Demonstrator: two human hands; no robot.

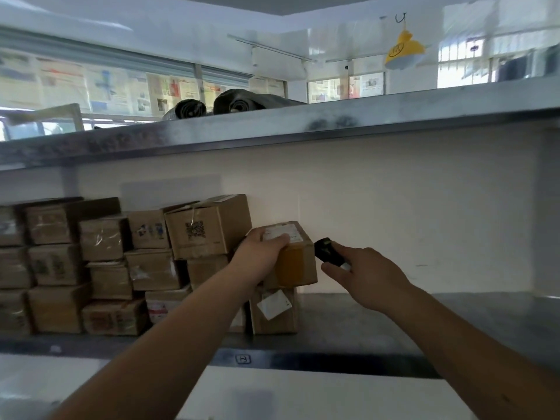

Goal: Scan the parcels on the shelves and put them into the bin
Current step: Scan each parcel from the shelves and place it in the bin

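Nearest, the left hand (263, 255) grips a small cardboard parcel (295, 256) above the shelf (378, 325), beside the stack's right end; right hand (368, 275) clasps the scanner (328, 251); stiff, seemingly light, held by its top edges

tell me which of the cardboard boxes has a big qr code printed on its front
The large box topping the stack, just left of the parcel that the left hand grips. Its front shows a dark square code; the other boxes show only tape, labels or small prints.
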